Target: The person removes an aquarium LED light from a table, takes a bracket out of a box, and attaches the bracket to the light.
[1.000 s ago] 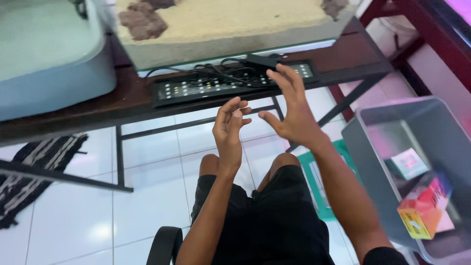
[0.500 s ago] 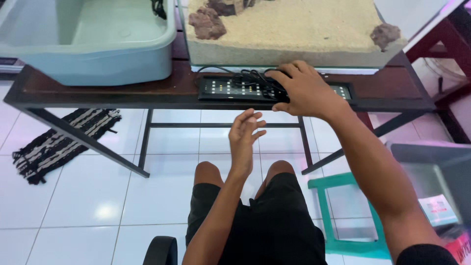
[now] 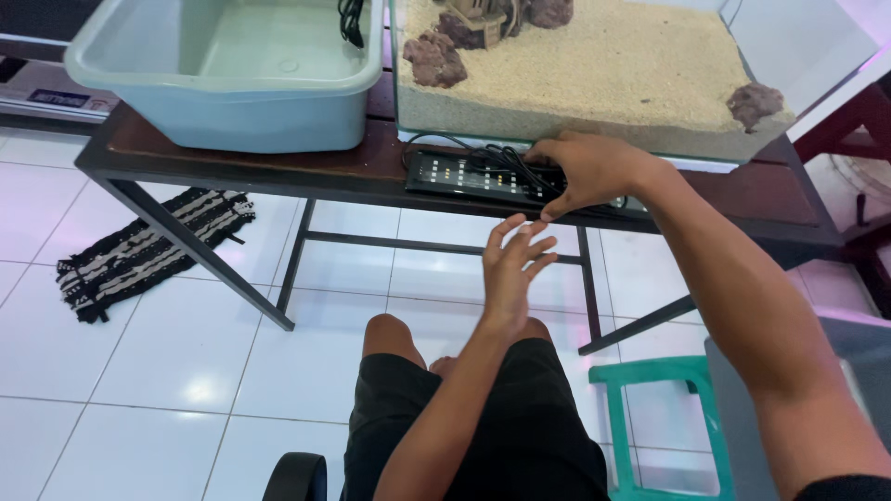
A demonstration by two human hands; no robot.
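A seated person is reaching the right hand (image 3: 594, 172) forward and down onto a flat black light panel (image 3: 464, 174) lying along the near edge of a dark wooden table (image 3: 232, 162); the arm is stretching out from the lower right, the wrist bending, the fingers curling over the panel's right end and its bundle of black cable (image 3: 506, 158), thumb pinching underneath; the left hand (image 3: 510, 269) is hovering just below the table edge, near the panel but apart from it, palm facing away, fingers spread and holding nothing; its forearm is rising from the lap, over black shorts (image 3: 483, 436). Behind the panel, a glass tank (image 3: 594, 65) of pale sand is carrying reddish-brown rocks (image 3: 434, 57) at its far left and right; to the left, a pale blue-green plastic tub (image 3: 232, 74) is sitting on the table; at the far left edge, a small dark rectangular label (image 3: 58, 97) is showing on a pale appliance, its print too small to tell; on the white tiled floor, a black-and-white striped mat (image 3: 139, 255) is lying at left and a green plastic stool (image 3: 650, 408) is standing at right.
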